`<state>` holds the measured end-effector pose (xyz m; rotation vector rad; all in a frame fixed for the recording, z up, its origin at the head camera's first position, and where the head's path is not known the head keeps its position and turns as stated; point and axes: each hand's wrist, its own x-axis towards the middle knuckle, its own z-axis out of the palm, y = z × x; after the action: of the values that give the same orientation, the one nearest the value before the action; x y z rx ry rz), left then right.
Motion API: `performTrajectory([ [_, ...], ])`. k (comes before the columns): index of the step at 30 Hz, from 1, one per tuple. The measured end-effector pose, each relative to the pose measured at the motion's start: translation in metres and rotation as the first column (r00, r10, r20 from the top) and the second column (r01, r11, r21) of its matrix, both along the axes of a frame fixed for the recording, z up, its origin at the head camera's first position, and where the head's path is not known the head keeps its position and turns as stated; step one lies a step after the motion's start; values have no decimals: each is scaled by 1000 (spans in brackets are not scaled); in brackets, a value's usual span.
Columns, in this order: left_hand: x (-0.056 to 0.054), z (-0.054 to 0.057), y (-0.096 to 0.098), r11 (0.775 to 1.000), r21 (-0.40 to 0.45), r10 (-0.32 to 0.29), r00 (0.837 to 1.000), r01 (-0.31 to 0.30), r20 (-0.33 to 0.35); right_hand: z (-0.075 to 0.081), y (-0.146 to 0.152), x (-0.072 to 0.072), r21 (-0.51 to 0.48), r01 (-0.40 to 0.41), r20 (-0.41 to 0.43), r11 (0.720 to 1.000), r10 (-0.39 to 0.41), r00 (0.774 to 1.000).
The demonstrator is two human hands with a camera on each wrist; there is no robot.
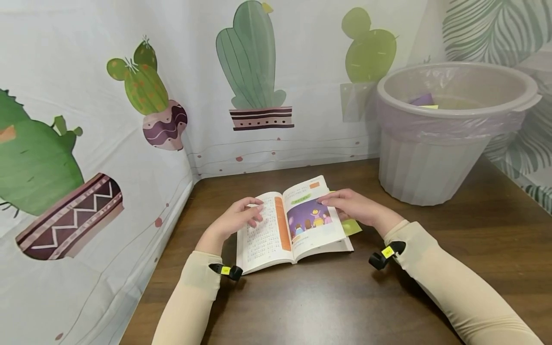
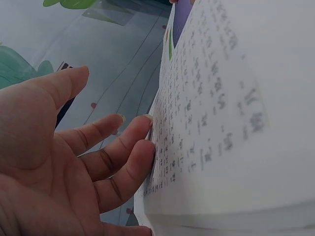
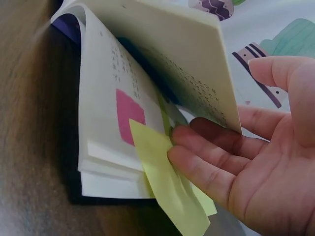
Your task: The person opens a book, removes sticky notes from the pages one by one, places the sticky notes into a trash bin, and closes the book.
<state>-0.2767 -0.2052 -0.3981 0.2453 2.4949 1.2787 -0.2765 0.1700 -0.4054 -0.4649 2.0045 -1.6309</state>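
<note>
A book (image 1: 260, 239) lies spread on the table, printed text on its left page and a purple picture on the right one. My left hand (image 1: 238, 218) rests at the left page with loosely bent fingers; in the left wrist view, fingertips (image 2: 140, 157) meet the paper. At the right page's outer edge is my right hand (image 1: 355, 206), its index finger over the page. The right wrist view has the other fingers (image 3: 206, 169) under that raised page, beside a yellow sticky note (image 3: 165, 172); the thumb stands apart. A pink patch (image 3: 129, 115) marks the page beneath.
A grey bin (image 1: 427, 163) with a plastic liner stands at the table's back right, holding something purple and yellow. Cactus-printed white cloth (image 1: 319, 124) hangs behind and left of the brown table (image 1: 310, 297). Each wrist wears a black strap (image 1: 226, 270).
</note>
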Motion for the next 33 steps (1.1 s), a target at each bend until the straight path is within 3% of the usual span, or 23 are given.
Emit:
performTrajectory([
  [6, -2, 0, -4, 1000, 0, 20, 1000, -20, 9, 9, -1, 4, 14, 29, -37, 999, -28, 999],
  [13, -8, -1, -7, 999, -21, 42, 999, -41, 34, 23, -3, 12, 23, 20, -140, 1000, -16, 990],
  [21, -4, -2, -9, 998, 6, 57, 998, -57, 16, 39, -15, 27, 39, 0, -248, 999, 10, 969],
  [24, -5, -3, -11, 998, 15, 61, 998, -61, 16, 46, -24, 35, 104, 13, -326, 994, 21, 945],
  [30, -7, -5, -11, 998, 25, 55, 998, -55, 16, 52, -38, 46, 267, 88, -488, 960, 56, 871],
  [33, -7, -5, -11, 998, 24, 59, 998, -59, 15, 54, -45, 50, 289, 85, -502, 953, 75, 862],
])
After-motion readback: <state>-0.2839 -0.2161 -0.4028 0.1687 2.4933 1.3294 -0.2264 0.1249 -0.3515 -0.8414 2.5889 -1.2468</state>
